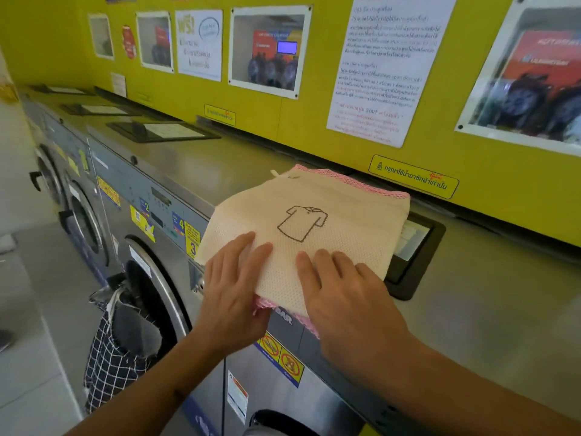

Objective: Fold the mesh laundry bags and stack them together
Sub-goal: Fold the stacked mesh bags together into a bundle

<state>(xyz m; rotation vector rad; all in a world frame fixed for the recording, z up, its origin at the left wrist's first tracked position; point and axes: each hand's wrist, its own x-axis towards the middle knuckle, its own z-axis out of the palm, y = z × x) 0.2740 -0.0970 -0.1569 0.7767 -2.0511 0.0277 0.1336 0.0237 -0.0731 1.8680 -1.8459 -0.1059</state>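
A folded cream mesh laundry bag (330, 215) with a stitched T-shirt outline lies on top of a washing machine (245, 165), partly past its front edge. Under it lies a pink mesh bag (352, 180), showing along the far edge and at the near corner. My left hand (232, 287) rests on the cream bag's near left corner, fingers flat on top and thumb beneath the edge. My right hand (342, 294) lies palm down on the bag's near right part, fingers spread.
A black detergent drawer lid (415, 256) sits just right of the bags. A checked cloth bag (116, 350) hangs from the machine door at the lower left. More machines (78, 190) run along the left, under a yellow wall (298, 121) with posters.
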